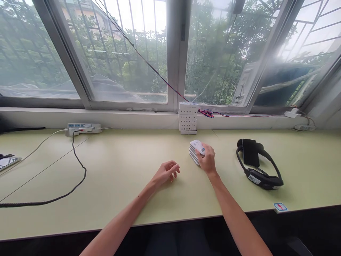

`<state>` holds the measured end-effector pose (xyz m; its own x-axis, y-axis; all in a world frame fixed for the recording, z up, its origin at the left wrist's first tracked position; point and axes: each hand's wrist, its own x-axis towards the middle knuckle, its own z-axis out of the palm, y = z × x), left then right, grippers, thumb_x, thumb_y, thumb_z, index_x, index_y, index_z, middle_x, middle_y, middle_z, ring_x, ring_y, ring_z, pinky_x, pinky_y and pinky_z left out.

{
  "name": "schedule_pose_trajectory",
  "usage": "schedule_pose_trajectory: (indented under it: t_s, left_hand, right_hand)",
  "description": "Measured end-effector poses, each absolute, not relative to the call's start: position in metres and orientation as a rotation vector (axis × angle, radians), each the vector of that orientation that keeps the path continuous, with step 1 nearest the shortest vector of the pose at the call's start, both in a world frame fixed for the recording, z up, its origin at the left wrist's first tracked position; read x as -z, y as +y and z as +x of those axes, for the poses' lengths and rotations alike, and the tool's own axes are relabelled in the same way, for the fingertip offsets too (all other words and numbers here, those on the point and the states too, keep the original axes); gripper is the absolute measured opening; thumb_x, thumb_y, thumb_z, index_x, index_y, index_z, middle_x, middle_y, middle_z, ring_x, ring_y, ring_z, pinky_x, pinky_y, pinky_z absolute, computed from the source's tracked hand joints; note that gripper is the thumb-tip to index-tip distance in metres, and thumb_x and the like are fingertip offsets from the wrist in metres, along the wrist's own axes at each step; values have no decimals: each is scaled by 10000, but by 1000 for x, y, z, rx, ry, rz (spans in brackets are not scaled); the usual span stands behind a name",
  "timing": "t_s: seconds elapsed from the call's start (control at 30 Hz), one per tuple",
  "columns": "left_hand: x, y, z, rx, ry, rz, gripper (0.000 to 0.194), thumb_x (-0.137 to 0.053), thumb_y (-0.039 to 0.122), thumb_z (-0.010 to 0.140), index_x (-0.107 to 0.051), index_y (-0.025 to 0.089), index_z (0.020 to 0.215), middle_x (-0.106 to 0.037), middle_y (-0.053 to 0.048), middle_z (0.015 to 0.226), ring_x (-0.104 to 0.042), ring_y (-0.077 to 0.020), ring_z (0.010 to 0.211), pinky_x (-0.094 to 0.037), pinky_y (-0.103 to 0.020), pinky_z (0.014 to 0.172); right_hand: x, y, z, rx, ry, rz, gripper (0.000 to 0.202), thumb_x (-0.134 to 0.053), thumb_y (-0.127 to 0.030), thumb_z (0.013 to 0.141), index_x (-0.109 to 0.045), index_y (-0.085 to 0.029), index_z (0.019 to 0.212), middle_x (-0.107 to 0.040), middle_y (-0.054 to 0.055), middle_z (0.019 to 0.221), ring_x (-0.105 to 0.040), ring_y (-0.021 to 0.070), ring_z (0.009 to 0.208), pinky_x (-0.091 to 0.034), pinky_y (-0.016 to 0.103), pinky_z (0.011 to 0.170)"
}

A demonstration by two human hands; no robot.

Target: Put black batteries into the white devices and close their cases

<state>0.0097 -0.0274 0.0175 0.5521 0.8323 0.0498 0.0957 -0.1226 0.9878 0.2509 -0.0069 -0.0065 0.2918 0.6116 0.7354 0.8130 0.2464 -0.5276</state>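
Observation:
A short stack of flat white pieces (194, 156) with rounded corners stands on the table, leaning slightly. On the top piece (197, 144) I can make out printed marks and a small blue patch. My right hand (207, 158) closes around the upper part of the stack, thumb on the near left side and fingers over the right edge. How many pieces lie within that grip is hidden. To the left of the stack, my left hand (167, 171) rests at the tabletop with loosely bent fingers, slightly apart, and holds nothing.
Against the sill stands a pile of white boxes (188, 119) with small square holes. A black headset strap with a dark phone-like slab (250, 153) lies at the right. A power strip (84, 128) and a black cable (84, 170) are on the left. The table's front edge (181, 221) runs below my wrists.

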Motion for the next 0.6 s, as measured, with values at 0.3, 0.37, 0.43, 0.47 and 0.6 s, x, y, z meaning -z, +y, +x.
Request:
schedule_pose_trajectory:
  t_s: [0.3, 0.37, 0.43, 0.47, 0.6]
  left_hand:
    - [-20, -27, 10, -753, 827, 1588, 386, -557, 556, 847, -605, 173, 855, -643, -51, 831, -589, -128, 636, -460, -218, 456]
    - [-20, -27, 10, -758, 834, 1590, 386, -557, 558, 844, -608, 175, 853, -646, -48, 828, -589, -126, 634, -464, -221, 464]
    - [-20, -28, 9, -766, 839, 1592, 390, -556, 562, 841, -612, 176, 849, -649, -46, 824, -588, -124, 631, -467, -222, 472]
    - [-20, -28, 9, -770, 841, 1593, 393, -556, 565, 839, -613, 176, 847, -650, -46, 821, -587, -124, 629, -467, -222, 473]
    - [-22, -28, 9, -777, 851, 1590, 407, -555, 577, 832, -611, 174, 842, -651, -51, 813, -586, -125, 625, -466, -220, 476]
  right_hand:
    - [1, -18, 239, 187, -1312, -1478, 577, -664, -446, 782, -473, -239, 1286, -426, 144, 1300, -489, 299, 1147, -425, 493, 960]
    - [0, -22, 235, 189, -1273, -1515, 663, -688, -423, 758, -423, -252, 1341, -388, 147, 1324, -485, 309, 1153, -436, 491, 951]
    - [0, -26, 231, 158, -1243, -1563, 763, -706, -404, 732, -355, -265, 1395, -353, 156, 1343, -518, 310, 1101, -472, 477, 899]
    - [0, -27, 229, 136, -1234, -1593, 813, -713, -396, 717, -320, -272, 1418, -338, 160, 1350, -541, 307, 1061, -491, 469, 862]
    - [2, -30, 226, 62, -1229, -1727, 966, -728, -333, 664, -197, -315, 1470, -318, 159, 1349, -600, 306, 946, -532, 437, 732]
